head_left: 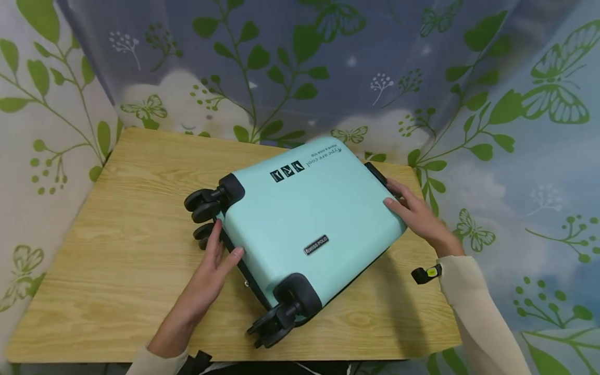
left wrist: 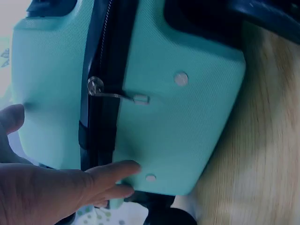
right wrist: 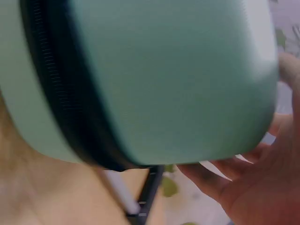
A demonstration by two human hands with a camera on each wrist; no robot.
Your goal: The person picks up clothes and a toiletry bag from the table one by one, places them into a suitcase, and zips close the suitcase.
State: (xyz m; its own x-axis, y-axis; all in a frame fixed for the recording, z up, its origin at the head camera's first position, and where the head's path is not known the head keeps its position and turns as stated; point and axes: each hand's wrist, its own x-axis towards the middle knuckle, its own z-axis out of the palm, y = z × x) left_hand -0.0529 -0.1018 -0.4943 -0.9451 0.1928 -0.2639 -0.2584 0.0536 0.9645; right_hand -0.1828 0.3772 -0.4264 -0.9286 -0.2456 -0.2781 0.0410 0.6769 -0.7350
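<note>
A mint-green hard-shell suitcase (head_left: 300, 219) lies front face up over the table, tilted. Its black wheels (head_left: 274, 325) point to the left and front. My left hand (head_left: 211, 271) touches the wheel end, thumb at the front face's edge and fingers fairly straight along the end panel. In the left wrist view, a zipper pull (left wrist: 140, 99) hangs near these fingers. My right hand (head_left: 419, 216) grips the opposite end near the black carry handle (head_left: 376, 173), thumb on the front face and fingers round the edge. A metal pull-handle tube (right wrist: 121, 190) shows beneath that end.
The suitcase is over a light wooden table (head_left: 117, 260). Printed cloth with leaves and butterflies hangs behind the table (head_left: 375, 52) and along both sides. A dark strap (head_left: 425, 274) is on the right wrist.
</note>
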